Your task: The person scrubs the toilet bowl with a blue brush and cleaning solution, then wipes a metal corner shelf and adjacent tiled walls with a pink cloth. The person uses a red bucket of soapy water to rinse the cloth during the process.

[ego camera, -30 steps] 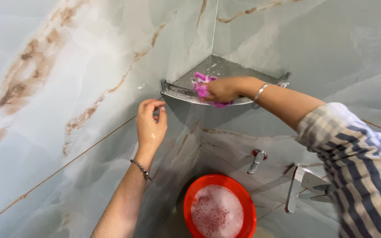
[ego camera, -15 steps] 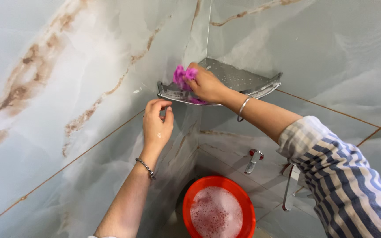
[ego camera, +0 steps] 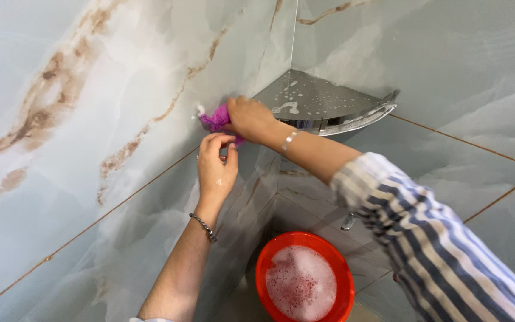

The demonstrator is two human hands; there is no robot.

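Right hand (ego camera: 250,118) clenched on crumpled magenta cleaning cloth (ego camera: 216,120), pressing it against grey marble-look wall tile (ego camera: 90,179) at left end of triangular shiny metal corner shelf (ego camera: 323,104). Shelf top has soap foam spots. Left hand (ego camera: 216,167) raised just below cloth, fingers loosely curled, thumb and forefinger near each other, holding nothing, beside the wall. Thin metal bangle on right wrist, chain bracelet on left wrist. Blue-and-white striped sleeve (ego camera: 436,250) on right arm. Round red plastic bucket (ego camera: 305,280) with pink soapy water sits below, in the corner
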